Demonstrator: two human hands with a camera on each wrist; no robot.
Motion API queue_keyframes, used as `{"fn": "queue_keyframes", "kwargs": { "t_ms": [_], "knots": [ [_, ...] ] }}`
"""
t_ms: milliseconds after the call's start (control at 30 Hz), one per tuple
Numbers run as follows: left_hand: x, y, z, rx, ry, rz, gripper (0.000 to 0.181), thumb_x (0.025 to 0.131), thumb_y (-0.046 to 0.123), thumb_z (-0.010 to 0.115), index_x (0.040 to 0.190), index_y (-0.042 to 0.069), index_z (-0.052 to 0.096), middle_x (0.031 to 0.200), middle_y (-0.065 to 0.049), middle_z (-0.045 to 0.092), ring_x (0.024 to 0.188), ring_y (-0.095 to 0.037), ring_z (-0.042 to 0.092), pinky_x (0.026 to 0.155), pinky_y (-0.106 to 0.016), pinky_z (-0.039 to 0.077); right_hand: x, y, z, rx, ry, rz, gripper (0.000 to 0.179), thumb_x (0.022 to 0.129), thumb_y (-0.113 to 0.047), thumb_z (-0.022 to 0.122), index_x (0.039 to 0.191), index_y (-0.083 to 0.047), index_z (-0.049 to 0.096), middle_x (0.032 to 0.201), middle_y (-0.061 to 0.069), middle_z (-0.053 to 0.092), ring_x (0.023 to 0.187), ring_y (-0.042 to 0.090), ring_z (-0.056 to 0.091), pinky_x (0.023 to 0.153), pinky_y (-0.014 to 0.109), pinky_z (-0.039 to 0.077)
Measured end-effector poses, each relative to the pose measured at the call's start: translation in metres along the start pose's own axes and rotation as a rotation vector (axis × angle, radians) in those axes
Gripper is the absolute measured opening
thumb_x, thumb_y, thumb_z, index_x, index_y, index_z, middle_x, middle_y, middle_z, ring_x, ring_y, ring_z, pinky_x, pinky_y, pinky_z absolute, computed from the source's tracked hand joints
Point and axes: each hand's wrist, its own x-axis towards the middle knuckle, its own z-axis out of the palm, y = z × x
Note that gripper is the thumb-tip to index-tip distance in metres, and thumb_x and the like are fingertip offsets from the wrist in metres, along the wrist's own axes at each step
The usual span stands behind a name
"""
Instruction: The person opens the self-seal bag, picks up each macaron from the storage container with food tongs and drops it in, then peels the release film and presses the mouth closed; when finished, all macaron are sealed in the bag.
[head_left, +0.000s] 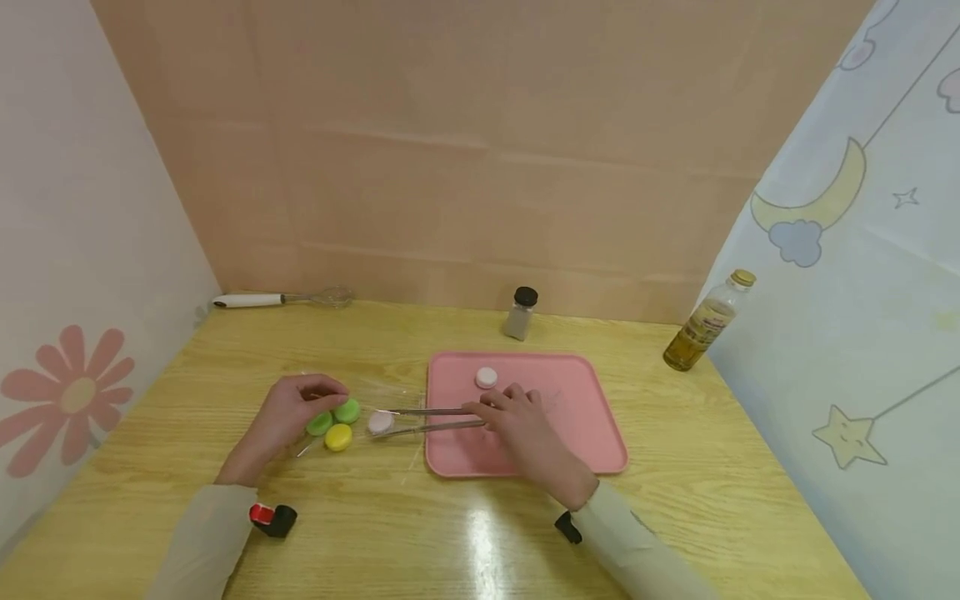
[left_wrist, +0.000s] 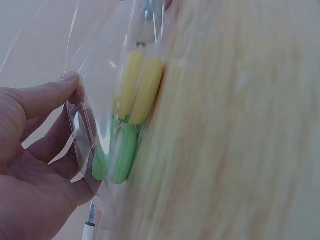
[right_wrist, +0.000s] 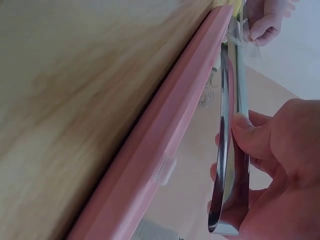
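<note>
Macarons (head_left: 338, 437) in clear bag (left_wrist: 92, 55), left of pink tray (head_left: 577, 417).
Left hand (head_left: 291, 410) pinches bag edge; right hand (head_left: 522, 427) grips steel tongs (head_left: 442, 412), pale macaron (head_left: 381, 422) between tips.

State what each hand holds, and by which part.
Left hand pinches the clear plastic bag by its edge; right hand grips the metal tongs by their arms.

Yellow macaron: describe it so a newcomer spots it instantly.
On the wood-grain table, in the head view, find the pink tray. To its left, the left hand pinches a clear plastic bag. Inside, just below two green macarons, sits the yellow macaron, the only yellow one there.
</note>
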Motion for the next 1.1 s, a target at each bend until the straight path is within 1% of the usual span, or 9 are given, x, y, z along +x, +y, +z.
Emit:
{"fn": "queue_keyframes", "kwargs": {
  "t_ms": [133,300,400,533,733,933,1033,1100],
  "knots": [
    [0.0,0.001,0.0,-0.003,-0.003,-0.003,0.023,0.096,0.027,0.074,0.106,0.007,0.077,0.106,-0.006,0.072,0.093,-0.022,0.063,0.076,-0.031,0.052,0.008,-0.005,0.003,0.012,-0.017,-0.007,0.047,0.083,-0.009,0.081,0.125,-0.026,0.07,0.108,-0.005,0.064,0.087,0.02,0.045,0.07,0.035,0.03],
    [0.001,0.001,0.002,-0.015,-0.01,-0.008,0.023,0.095,0.028,0.074,0.106,0.007,0.077,0.106,-0.006,0.072,0.093,-0.021,0.063,0.076,-0.032,0.052,0.012,-0.008,0.006,0.017,-0.04,0.001,0.047,0.083,-0.012,0.082,0.126,-0.028,0.07,0.108,-0.006,0.063,0.093,0.021,0.048,0.071,0.034,0.03],
    [0.001,0.001,0.003,-0.02,-0.006,-0.002,0.024,0.095,0.027,0.074,0.107,0.007,0.077,0.106,-0.006,0.072,0.092,-0.021,0.063,0.075,-0.032,0.052,0.014,-0.009,0.007,0.011,-0.037,0.001,0.047,0.084,-0.013,0.082,0.126,-0.029,0.069,0.108,-0.007,0.063,0.095,0.022,0.049,0.071,0.034,0.03],
    [0.002,0.001,0.002,-0.016,-0.004,0.004,0.023,0.095,0.026,0.074,0.107,0.007,0.077,0.106,-0.005,0.072,0.092,-0.02,0.063,0.074,-0.032,0.053,0.015,-0.01,0.008,0.014,-0.03,-0.009,0.048,0.084,-0.01,0.082,0.126,-0.028,0.07,0.108,-0.006,0.063,0.096,0.022,0.05,0.07,0.034,0.03],
    [0.0,0.001,0.0,-0.016,-0.003,-0.012,0.023,0.095,0.026,0.074,0.106,0.006,0.077,0.105,-0.006,0.072,0.093,-0.022,0.063,0.075,-0.033,0.052,0.015,-0.012,0.01,-0.012,-0.036,-0.025,0.056,0.082,-0.003,0.083,0.129,-0.029,0.068,0.109,-0.005,0.062,0.098,0.023,0.051,0.07,0.033,0.031],
    [-0.001,0.002,-0.001,-0.004,0.003,-0.015,0.023,0.095,0.027,0.074,0.106,0.007,0.077,0.105,-0.006,0.072,0.093,-0.022,0.062,0.077,-0.033,0.052,0.012,-0.012,0.011,-0.059,-0.049,-0.026,0.055,0.083,-0.008,0.083,0.13,-0.03,0.067,0.111,-0.005,0.062,0.101,0.024,0.053,0.072,0.034,0.035],
    [-0.001,0.001,-0.001,-0.003,0.004,-0.007,0.023,0.095,0.027,0.074,0.106,0.007,0.077,0.105,-0.005,0.072,0.093,-0.022,0.062,0.076,-0.032,0.052,0.009,-0.01,0.01,-0.052,-0.056,-0.017,0.054,0.084,-0.008,0.082,0.131,-0.03,0.066,0.111,-0.005,0.063,0.101,0.024,0.053,0.073,0.035,0.035],
    [-0.001,0.0,-0.001,-0.006,0.003,-0.004,0.023,0.095,0.027,0.074,0.106,0.007,0.077,0.105,-0.005,0.072,0.093,-0.021,0.062,0.076,-0.031,0.052,0.006,-0.009,0.008,-0.037,-0.047,-0.012,0.054,0.083,-0.007,0.083,0.13,-0.029,0.067,0.111,-0.004,0.064,0.098,0.023,0.052,0.073,0.036,0.035]
  ]
}}
